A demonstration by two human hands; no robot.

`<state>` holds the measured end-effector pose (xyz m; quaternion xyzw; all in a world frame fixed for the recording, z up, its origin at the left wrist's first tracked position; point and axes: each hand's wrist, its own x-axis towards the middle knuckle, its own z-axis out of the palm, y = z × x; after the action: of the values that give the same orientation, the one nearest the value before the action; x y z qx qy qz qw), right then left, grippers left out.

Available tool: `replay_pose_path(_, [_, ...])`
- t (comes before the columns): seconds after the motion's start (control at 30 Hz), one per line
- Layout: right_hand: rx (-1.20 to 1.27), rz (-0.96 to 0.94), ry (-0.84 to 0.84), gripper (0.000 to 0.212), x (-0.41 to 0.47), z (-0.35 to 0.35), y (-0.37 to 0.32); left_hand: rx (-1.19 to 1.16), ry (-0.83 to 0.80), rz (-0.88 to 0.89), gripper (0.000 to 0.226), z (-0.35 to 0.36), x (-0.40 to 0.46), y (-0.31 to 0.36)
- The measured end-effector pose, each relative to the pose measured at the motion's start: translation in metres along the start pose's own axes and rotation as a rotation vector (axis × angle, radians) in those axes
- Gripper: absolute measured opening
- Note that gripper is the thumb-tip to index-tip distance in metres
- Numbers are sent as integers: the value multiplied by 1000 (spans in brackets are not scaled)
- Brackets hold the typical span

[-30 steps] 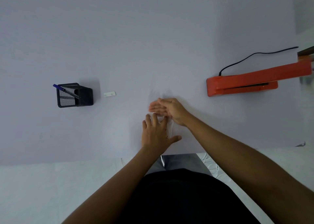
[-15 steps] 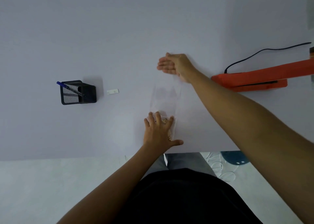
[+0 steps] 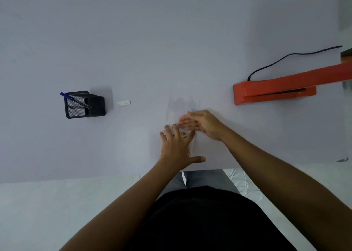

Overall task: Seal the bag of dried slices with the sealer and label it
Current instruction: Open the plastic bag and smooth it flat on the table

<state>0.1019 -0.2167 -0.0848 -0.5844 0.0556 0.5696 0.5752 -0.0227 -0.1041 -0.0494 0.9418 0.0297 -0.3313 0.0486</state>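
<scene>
A clear plastic bag [image 3: 182,106] lies flat on the pale table [image 3: 171,41] in front of me, hard to make out; a few brown dried slices show between my fingers. My left hand [image 3: 178,148] lies flat on the bag's near end, fingers spread. My right hand [image 3: 202,124] rests edge-down across the bag just beyond my left fingertips, fingers straight and together. The orange sealer [image 3: 274,91] stands to the right with its lid raised. A small white label [image 3: 124,103] lies to the left of the bag.
A black mesh pen holder [image 3: 84,104] with a blue pen [image 3: 74,99] stands at the left. The sealer's black cord [image 3: 289,57] runs off to the far right. The table's near edge is just behind my left wrist.
My right hand swept out along the bag toward its far end, then came back to just beyond my left fingertips. My left hand stayed pressed on the near end.
</scene>
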Motion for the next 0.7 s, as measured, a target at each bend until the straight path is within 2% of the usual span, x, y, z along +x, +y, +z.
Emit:
replay_pose_path(0.2, [2,2,77,42,20,-12,-25,12,-22,11,112,-3,-1,2])
replay_pose_path(0.47, [22,-161,292,40,57,-49,-95,16,-8,12,113,-5,0,2])
replay_pose_path(0.6, [-142,-284,409,30,58,-48,-102,3,-11,11,112,-4,-2,1])
replay_pose_path(0.7, [-335,-293,606,32,39,-39,-86,2,-8,15,112,-4,-3,1])
